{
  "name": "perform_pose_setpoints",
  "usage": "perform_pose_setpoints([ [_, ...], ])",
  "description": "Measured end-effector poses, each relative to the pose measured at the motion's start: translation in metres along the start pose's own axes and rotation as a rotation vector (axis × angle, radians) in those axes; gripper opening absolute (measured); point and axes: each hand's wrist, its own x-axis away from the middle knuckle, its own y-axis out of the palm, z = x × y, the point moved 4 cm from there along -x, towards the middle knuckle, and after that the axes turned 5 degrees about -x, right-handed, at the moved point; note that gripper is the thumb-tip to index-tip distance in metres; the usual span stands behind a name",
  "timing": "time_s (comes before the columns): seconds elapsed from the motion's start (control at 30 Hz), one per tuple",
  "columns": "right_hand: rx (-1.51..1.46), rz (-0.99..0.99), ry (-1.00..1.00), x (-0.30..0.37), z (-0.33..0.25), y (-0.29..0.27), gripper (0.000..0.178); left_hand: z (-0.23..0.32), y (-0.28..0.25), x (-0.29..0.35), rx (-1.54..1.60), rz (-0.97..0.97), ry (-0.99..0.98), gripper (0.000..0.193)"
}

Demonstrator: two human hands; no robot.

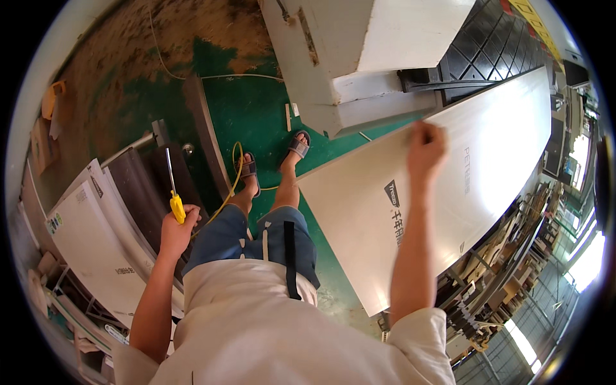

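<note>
A yellow-handled screwdriver [178, 208] points away from the body in the left hand [176, 232], fingers wrapped round its handle. The right hand [427, 149], blurred, makes a fist over a large pale panel [350, 199]; I cannot tell whether it holds anything. The yellow hose [229, 197] beside the left foot [249, 169] might cause a trip.

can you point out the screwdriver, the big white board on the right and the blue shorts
Screwdriver [177, 207]: head view, on its yellow handle
Big white board [454, 202]: head view, on its face, just right of the right forearm
Blue shorts [215, 244]: head view, on the left leg
</note>
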Motion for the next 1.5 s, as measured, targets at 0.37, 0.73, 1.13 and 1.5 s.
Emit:
perform_pose_setpoints([
  [0.37,-0.355,-0.473,-0.074,0.169,-0.139,0.033,0.007,-0.011,-0.001,0.01,0.086,-0.031,0.043,0.024],
  [0.73,-0.255,-0.779,-0.89,0.112,-0.146,0.045,0.018,-0.065,0.051,0.091,0.301,0.19,-0.096,0.027],
  [1.13,-0.275,-1.158,-1.375,0.156,-0.08,0.004,0.032,-0.11,0.172,0.213,0.085,0.229,-0.2,0.024],
  [1.5,-0.355,-0.829,-1.066,0.098,-0.128,0.033,0.014,-0.125,0.203,0.25,0.21,0.304,-0.313,0.023],
])
